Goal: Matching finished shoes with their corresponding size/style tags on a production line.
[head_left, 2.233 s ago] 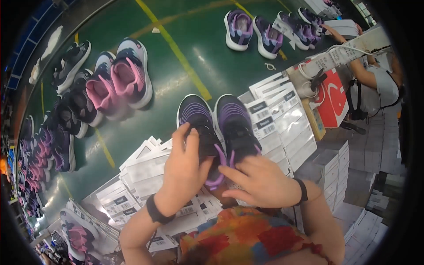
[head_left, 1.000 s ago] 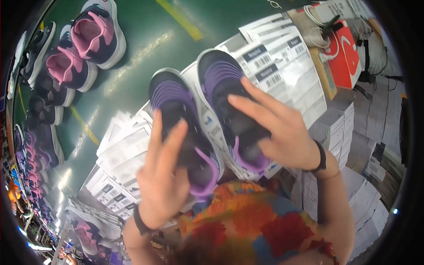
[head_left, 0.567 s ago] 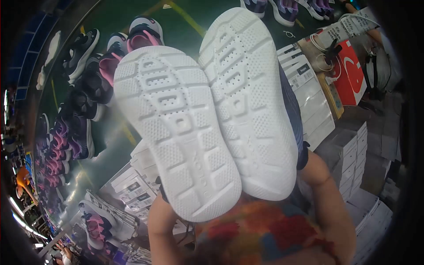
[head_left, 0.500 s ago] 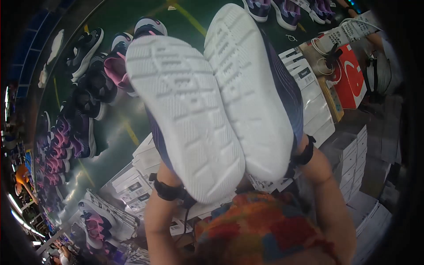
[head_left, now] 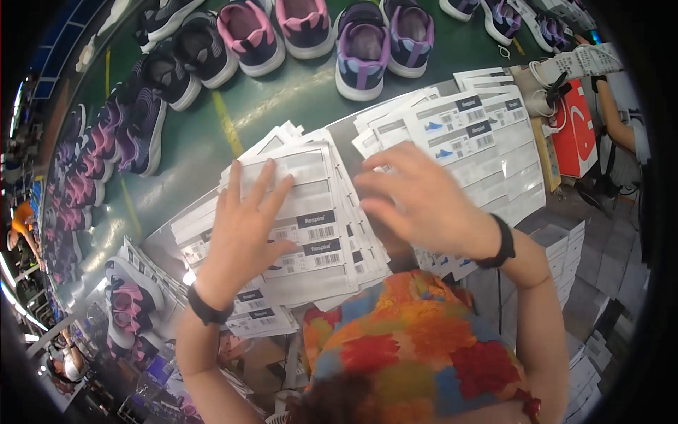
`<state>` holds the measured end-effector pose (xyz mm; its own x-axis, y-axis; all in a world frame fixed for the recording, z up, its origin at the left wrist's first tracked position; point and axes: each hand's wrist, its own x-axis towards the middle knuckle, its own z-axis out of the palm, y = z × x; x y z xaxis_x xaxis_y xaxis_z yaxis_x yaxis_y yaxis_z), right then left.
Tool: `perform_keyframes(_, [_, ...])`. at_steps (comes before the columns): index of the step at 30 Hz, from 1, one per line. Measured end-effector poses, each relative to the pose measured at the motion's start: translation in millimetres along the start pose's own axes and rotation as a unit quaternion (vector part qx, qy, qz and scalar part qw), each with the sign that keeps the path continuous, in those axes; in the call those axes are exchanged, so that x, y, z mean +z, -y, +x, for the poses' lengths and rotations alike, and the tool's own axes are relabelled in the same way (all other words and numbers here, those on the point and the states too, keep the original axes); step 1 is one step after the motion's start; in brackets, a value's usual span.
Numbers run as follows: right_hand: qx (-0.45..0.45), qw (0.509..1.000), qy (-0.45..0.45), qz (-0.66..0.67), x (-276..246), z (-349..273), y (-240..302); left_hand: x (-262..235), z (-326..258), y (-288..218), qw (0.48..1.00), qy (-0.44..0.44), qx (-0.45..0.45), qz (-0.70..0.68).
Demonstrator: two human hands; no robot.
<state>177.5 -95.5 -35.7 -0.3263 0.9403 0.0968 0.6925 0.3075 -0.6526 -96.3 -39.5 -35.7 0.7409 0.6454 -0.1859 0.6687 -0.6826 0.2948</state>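
My left hand (head_left: 247, 230) lies with spread fingers on a stack of white printed label sheets (head_left: 311, 191). It holds nothing. My right hand (head_left: 424, 198) hovers, fingers apart and empty, over the gap between that stack and a second stack of label sheets (head_left: 487, 169). Beyond the sheets, a navy and purple sneaker (head_left: 362, 60) stands beside its mate (head_left: 408, 39), heels toward me. Left of them is a pair of navy sneakers with pink collars (head_left: 252, 35).
More sneakers (head_left: 138, 138) line the green work surface (head_left: 191, 134) down its left side. A grey and pink pair (head_left: 131, 300) sits near left. At the right are a red box (head_left: 573, 131), white cables, stacked white boxes (head_left: 558, 247) and another person's arm (head_left: 613, 116).
Both hands have let go of the sneaker pair they held up with white soles showing. The navy and purple pair now stands at the far side, and my hands are over the sheets.
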Motion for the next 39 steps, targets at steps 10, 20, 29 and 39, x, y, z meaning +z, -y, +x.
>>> perform_keyframes(10, [-0.069, 0.985, 0.054, -0.148, 62.3, -3.3, 11.4, 37.3, -31.8, -19.9, 0.998, -0.042, -0.041, 0.023])
perform_keyframes(20, [-0.143, 0.979, -0.013, -0.148, 78.7, -8.5, 9.3, 47.7, -33.4, -8.2, 0.998, -0.060, 0.000, 0.027])
perform_keyframes(29, [-0.188, 0.930, 0.016, -0.314, 83.2, -23.9, 30.8, 31.0, -30.4, 7.0, 0.999, -0.020, -0.003, -0.032])
perform_keyframes(39, [-0.253, 0.945, -0.098, 0.185, 11.2, 3.4, 39.7, 14.4, -17.2, 41.1, 0.971, 0.195, -0.015, -0.140])
